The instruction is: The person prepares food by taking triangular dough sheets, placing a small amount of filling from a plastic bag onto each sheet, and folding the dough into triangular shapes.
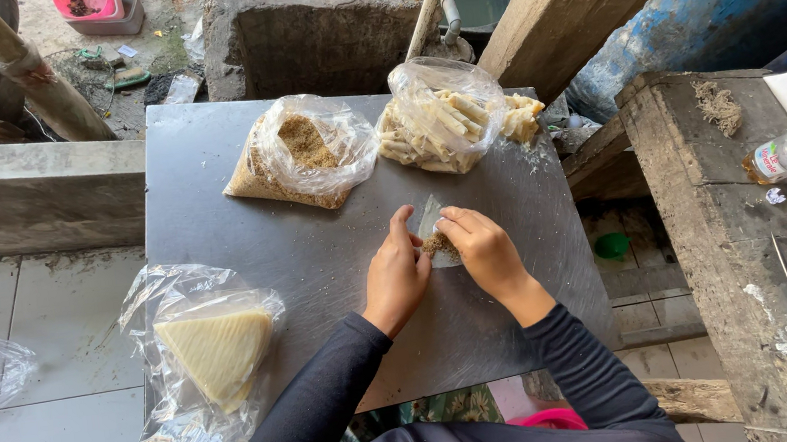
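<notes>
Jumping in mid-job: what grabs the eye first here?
Both hands, left hand and right hand, fold a thin translucent wrapper with brown crumbly filling at the grey metal sheet's centre. Behind sit clear plastic bags of brown crumbs and pale rolled sticks.

We see a dull, smooth metal sheet (242, 189) carrying glossy, crinkled clear plastic bags (311, 146), one holding matt, crumbly brown filling. The wrapper (427, 219) looks thin and translucent. Beside it stand rough grey concrete blocks (712, 244), and our sleeves (334, 396) are soft dark cloth.

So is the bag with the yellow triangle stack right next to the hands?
No, that bag lies apart from both hands.
</notes>
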